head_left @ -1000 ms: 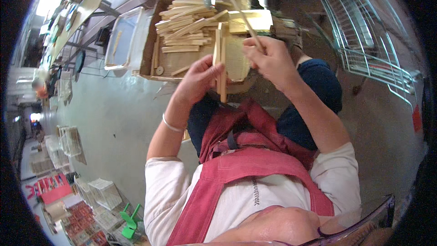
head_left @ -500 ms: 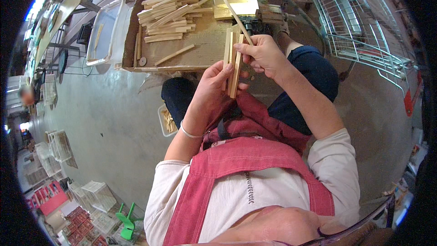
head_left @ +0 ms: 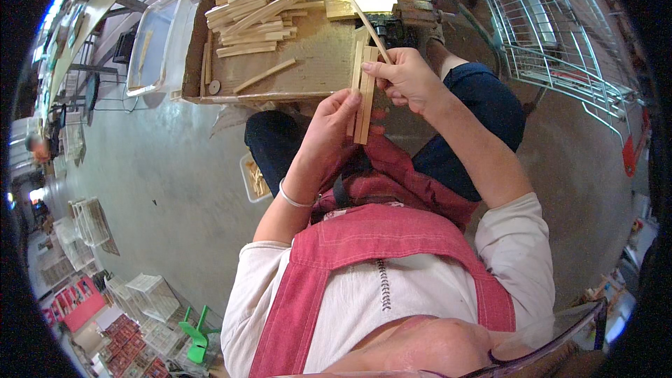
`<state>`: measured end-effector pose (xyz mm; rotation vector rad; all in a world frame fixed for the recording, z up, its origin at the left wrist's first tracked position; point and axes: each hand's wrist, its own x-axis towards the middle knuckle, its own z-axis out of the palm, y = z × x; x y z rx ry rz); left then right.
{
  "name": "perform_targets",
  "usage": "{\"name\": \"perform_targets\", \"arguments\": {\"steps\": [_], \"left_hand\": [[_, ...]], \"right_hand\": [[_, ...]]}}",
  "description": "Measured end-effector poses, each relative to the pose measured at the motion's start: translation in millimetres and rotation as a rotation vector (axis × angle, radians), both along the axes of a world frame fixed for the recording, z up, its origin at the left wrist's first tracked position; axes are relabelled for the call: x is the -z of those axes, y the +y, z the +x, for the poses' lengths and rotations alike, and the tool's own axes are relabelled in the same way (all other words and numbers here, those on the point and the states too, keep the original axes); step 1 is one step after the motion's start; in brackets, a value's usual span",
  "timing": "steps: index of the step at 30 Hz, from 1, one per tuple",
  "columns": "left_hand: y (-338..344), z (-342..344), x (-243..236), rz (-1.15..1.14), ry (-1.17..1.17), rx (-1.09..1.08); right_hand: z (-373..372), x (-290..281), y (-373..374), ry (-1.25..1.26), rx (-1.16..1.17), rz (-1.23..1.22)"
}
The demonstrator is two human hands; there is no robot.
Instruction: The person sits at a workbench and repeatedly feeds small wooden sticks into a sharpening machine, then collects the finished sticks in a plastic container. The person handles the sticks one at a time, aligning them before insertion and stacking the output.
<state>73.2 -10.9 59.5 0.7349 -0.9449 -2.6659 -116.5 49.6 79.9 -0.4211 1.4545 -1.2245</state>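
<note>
Your right hand (head_left: 407, 82) has come in beside your left hand (head_left: 332, 117), whose grip clasps the strips (head_left: 366, 108) between box (head_left: 311, 73) and apron (head_left: 378, 234); your right grip grasps a stick (head_left: 365, 24), thumb apparently keeping the strips flush.

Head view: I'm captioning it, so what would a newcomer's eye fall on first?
First comes the red apron across the lower middle. Just above it, near the centre, the left hand grips pale wooden strips, while the right hand holds a slanting stick. A heap of sticks lies in a cardboard box toward upper left; a bright green chair stands out at lower left.
</note>
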Motion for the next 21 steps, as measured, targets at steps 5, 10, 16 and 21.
{"name": "perform_targets", "arguments": {"steps": [5,10,16,21], "left_hand": [[-2.5,5.0,-6.1,0.141,-0.004,0.031],[-2.2,7.4,-0.2,0.188,0.009,0.036],[-2.4,6.5,8.3,0.189,0.049,0.055],[-2.5,7.6,17.4,0.179,0.085,0.057]], "right_hand": [[-0.5,-6.1,2.2,-0.023,0.021,-0.013],[0.6,-2.4,2.6,-0.028,0.035,-0.02],[1.3,1.1,1.7,-0.003,0.043,0.0],[3.0,3.8,1.1,0.004,0.049,-0.002]]}}
